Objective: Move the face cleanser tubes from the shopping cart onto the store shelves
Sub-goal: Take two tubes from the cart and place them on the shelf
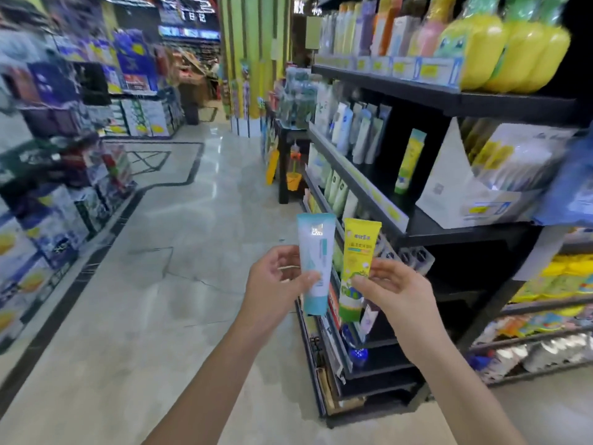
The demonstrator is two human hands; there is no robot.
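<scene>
Pinched between thumb and fingers, each hand has a tube: the left hand point(278, 277) is closed on a white and teal tube point(316, 263), and the right hand point(394, 289) is closed on a yellow and green tube point(357, 268). Both tubes stand nearly upright, crimped ends at twelve o'clock and caps at six, side by side and just apart, the teal one at nine o'clock of the yellow one. The left thumb lies across the lower front of the teal tube; the right thumb presses the lower part of the yellow one, over a green cartoon print. Both forearms reach in from the bottom edge, out in the open aisle above the pale glossy floor point(154, 284). At three o'clock of the hands runs the black shelving unit point(449, 101), and neither tube touches it. On its middle shelf, up at one o'clock, a row of pale tubes point(356, 133) stands upright, with a lone yellow and teal tube point(409, 162) beside a white display carton point(465, 187). Yellow pineapple-shaped bottles point(500, 53) sit on the top shelf at two o'clock. Out at nine to ten o'clock, stacked boxed goods point(64, 194) are blurred. No cart shows in view.
</scene>
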